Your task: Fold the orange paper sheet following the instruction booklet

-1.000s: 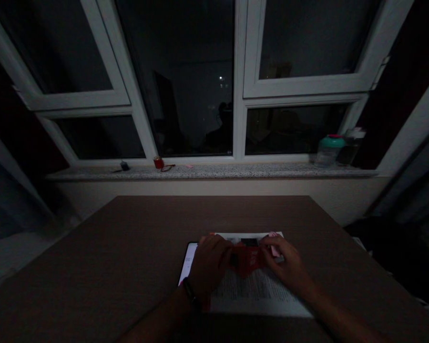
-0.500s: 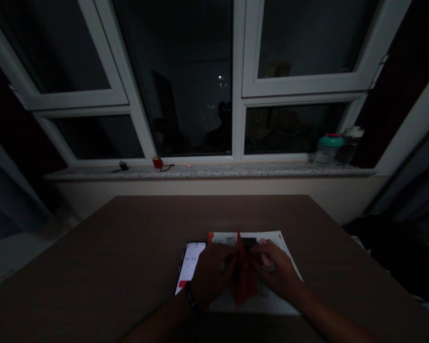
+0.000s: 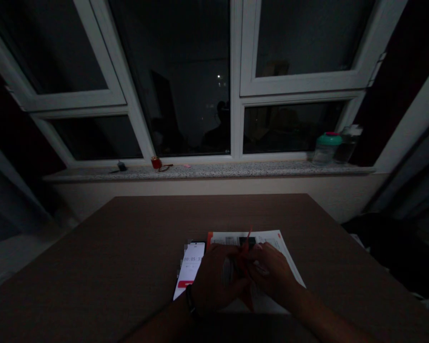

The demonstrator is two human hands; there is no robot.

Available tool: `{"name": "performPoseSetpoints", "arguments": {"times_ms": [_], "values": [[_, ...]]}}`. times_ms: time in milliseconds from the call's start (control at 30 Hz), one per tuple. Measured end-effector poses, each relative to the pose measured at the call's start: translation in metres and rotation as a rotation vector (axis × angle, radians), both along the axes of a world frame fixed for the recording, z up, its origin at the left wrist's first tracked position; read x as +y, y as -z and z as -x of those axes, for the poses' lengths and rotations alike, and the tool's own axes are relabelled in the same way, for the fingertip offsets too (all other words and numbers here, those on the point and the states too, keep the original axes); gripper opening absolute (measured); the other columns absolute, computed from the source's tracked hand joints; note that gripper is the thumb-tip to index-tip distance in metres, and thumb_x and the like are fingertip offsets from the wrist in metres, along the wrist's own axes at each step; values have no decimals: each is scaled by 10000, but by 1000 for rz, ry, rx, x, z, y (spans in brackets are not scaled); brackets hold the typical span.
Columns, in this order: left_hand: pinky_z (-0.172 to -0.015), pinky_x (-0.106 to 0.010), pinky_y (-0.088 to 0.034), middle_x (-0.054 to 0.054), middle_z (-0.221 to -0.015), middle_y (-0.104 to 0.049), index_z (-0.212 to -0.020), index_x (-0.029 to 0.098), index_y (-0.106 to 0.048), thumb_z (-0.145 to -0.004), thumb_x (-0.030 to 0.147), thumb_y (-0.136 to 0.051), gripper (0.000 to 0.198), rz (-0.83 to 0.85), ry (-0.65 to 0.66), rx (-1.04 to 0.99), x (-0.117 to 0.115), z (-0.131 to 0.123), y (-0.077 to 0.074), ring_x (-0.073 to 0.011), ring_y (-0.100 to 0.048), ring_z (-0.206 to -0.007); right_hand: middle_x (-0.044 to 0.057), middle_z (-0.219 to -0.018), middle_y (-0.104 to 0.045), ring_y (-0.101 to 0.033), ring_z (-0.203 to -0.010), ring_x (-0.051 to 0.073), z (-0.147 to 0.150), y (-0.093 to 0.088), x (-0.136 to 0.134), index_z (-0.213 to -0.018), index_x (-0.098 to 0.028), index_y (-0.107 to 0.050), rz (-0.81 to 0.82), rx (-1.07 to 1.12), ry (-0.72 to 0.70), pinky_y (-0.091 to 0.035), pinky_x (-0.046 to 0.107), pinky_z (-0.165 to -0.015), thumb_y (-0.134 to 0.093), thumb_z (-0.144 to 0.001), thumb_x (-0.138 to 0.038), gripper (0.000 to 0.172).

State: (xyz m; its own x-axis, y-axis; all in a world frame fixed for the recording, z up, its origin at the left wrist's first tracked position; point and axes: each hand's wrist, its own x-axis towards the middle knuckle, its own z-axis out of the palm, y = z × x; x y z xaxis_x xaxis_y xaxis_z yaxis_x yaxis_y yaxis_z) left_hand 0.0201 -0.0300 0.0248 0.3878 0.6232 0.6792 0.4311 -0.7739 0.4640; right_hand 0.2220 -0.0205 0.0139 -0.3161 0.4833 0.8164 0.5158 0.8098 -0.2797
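Observation:
A folded red paper [image 3: 246, 267] stands narrow and upright between my hands, with one thin tip rising above them and another hanging below. My left hand [image 3: 219, 277] and my right hand [image 3: 268, 270] pinch it from either side, hiding most of it. Both hands rest just above a printed paper sheet [image 3: 268, 243]. To the left of the sheet, a smartphone [image 3: 191, 269] lies with a lit timer screen, partly under my left hand. A dark band [image 3: 190, 299] circles my left wrist.
A brown wooden table [image 3: 93, 267] bears all this. Beyond it runs a speckled stone windowsill [image 3: 207, 170] with a small red object [image 3: 156, 163], a dark object [image 3: 121, 166] and two bottles [image 3: 329, 148]. Dark window panes stand above the sill.
The red paper has gone from a broad shape to a narrow upright one. My hands have moved closer together around it, and more of the phone shows.

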Motion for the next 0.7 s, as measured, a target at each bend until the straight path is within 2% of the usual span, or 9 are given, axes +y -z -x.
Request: {"name": "performPoseSetpoints", "arguments": {"times_ms": [100,200,333,433,500,567,700], "values": [[-835,-387,-470,-68,-1086,-676,-1158,226,-553,-821,242,-643,349,16,0,-25,0,-1,0,-254,-622,-962,31,-780,-677,-593,-650,174,-1,2,1,-974,-235,-591,-24,22,2,-452,298,-600,-548,-905,-114,146],[-836,-366,-448,-38,-1066,-696,-992,232,-566,-854,144,-570,164,-22,5,-36,4,-2,1,-219,-629,-934,40,-817,-682,-610,-678,178,-1,2,1,-1014,-236,-584,-28,32,-22,-474,302,-622,-550,-908,-110,169],[-810,-338,-429,-17,-1023,-713,-942,231,-569,-891,79,-493,178,-108,21,-22,8,-2,0,-189,-644,-896,28,-788,-669,-586,-642,167,2,-2,0,-996,-234,-584,-34,33,-29,-467,283,-593,-537,-905,-105,165],[-820,-348,-427,-26,-1003,-713,-969,233,-578,-920,126,-480,153,-87,31,-24,6,-1,-5,-195,-648,-888,28,-782,-665,-573,-637,164,4,-4,-1,-993,-227,-581,-46,32,-30,-458,268,-581,-538,-900,-99,164],[-835,-373,-432,-50,-1032,-708,-1010,231,-584,-916,248,-542,105,-56,57,-13,3,-1,-9,-226,-649,-913,28,-774,-659,-574,-643,166,4,-3,-1,-979,-221,-577,-41,26,-30,-459,264,-583,-539,-900,-103,147],[-843,-389,-439,-67,-1051,-703,-1029,230,-583,-871,335,-614,192,-45,66,3,0,-1,-12,-250,-649,-930,34,-782,-660,-586,-662,170,3,-2,-1,-952,-219,-575,-29,12,-34,-466,267,-595,-535,-908,-114,121],[-860,-383,-447,-68,-1076,-700,-1072,233,-582,-864,221,-583,209,-77,39,-2,-2,-3,-13,-240,-648,-966,30,-770,-662,-594,-648,173,2,-2,-1,-925,-227,-576,-23,13,-18,-471,276,-595,-548,-907,-121,112]]}}
